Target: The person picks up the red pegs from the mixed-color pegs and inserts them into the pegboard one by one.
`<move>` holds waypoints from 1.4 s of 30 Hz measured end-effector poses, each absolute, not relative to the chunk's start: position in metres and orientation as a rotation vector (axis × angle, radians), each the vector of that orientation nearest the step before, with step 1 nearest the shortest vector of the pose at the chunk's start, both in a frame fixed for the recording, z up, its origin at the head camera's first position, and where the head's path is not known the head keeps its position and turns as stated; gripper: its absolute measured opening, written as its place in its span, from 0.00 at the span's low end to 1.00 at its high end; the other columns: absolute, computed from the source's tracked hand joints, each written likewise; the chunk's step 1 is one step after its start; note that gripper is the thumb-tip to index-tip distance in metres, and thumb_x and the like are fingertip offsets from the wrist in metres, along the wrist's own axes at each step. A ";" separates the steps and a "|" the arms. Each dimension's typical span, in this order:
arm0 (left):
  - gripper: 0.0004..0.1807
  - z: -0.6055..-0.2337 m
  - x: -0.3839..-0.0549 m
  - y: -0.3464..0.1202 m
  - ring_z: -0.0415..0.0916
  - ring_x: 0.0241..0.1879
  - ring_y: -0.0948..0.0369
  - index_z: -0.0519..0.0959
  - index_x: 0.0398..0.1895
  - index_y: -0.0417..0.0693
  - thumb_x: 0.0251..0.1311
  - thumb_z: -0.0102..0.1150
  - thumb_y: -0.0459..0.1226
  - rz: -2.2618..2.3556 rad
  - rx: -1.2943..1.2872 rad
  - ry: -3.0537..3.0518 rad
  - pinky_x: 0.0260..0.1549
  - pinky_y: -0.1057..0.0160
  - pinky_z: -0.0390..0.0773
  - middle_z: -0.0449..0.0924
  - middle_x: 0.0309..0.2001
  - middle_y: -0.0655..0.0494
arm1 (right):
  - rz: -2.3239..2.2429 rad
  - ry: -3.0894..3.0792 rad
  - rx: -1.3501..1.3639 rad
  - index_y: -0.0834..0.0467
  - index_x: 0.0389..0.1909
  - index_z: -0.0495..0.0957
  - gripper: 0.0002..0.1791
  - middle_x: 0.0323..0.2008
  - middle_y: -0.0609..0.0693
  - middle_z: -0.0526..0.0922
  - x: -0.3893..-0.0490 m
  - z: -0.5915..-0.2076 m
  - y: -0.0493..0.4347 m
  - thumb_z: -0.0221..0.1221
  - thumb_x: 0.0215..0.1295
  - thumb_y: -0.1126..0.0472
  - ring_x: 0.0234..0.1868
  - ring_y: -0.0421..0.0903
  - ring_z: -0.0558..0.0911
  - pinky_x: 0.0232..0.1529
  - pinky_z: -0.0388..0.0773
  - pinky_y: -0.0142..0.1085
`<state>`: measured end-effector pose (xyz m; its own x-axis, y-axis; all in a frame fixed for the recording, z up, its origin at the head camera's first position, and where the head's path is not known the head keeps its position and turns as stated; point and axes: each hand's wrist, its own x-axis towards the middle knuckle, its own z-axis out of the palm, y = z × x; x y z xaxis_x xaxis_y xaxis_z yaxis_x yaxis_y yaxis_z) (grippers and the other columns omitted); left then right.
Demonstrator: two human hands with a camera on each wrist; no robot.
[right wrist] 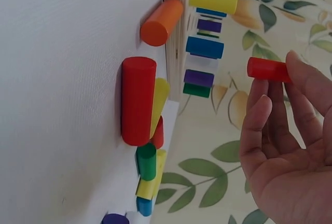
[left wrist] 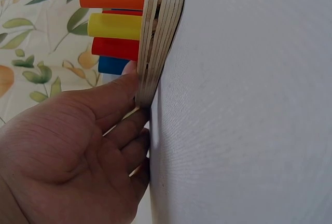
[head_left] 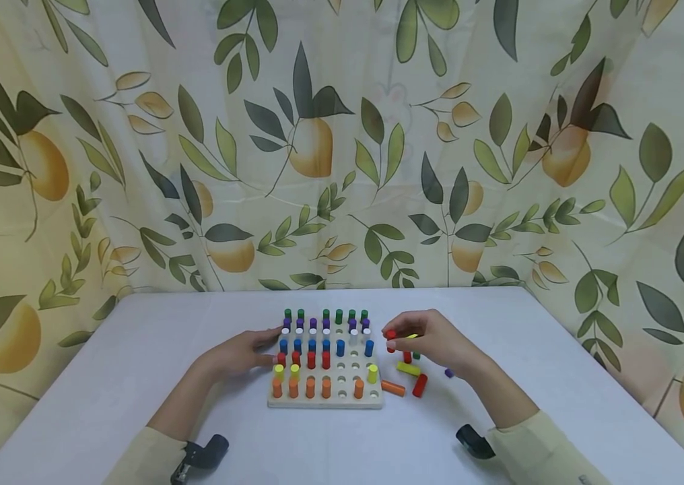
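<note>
A wooden pegboard (head_left: pixel 351 399) stands on the white-covered table, with rows of coloured cylinder pegs upright in its holes. My left hand (head_left: pixel 242 351) rests against the board's left edge, thumb beside the red and blue rows and fingers farther back. In the left wrist view those fingers (left wrist: pixel 129 130) lie low along the table. My right hand (head_left: pixel 429 338) is raised just right of the board and pinches a red peg (right wrist: pixel 267 69) between thumb and fingertips. Bare holes show in the board's right half, among the blue, red, yellow and orange rows.
Loose pegs lie right of the board: an orange peg (head_left: pixel 393 388) close to its edge, a red peg (head_left: pixel 419 385), a yellow peg (head_left: pixel 408 368), a purple peg (head_left: pixel 449 372), and several more under my right hand. A patterned curtain (head_left: pixel 342 202) hangs behind the table.
</note>
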<state>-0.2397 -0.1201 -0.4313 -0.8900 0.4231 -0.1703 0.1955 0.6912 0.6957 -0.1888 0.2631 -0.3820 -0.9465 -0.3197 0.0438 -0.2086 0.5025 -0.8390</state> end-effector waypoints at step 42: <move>0.37 -0.431 -0.239 -0.119 0.51 0.78 0.40 0.67 0.78 0.52 0.66 0.68 0.38 1.022 0.471 2.583 0.71 0.34 0.55 0.62 0.77 0.45 | -1.455 2.537 -0.485 0.61 0.50 0.86 0.12 0.46 0.53 0.87 -0.195 -0.389 0.234 0.68 0.67 0.67 0.48 0.51 0.83 0.49 0.81 0.40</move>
<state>-0.2387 -0.1192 -0.4305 -0.8933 0.4143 -0.1741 0.1830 0.6891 0.7012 -0.1949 0.2341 -0.3889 -0.9313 -0.3642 0.0088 -0.1915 0.4688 -0.8623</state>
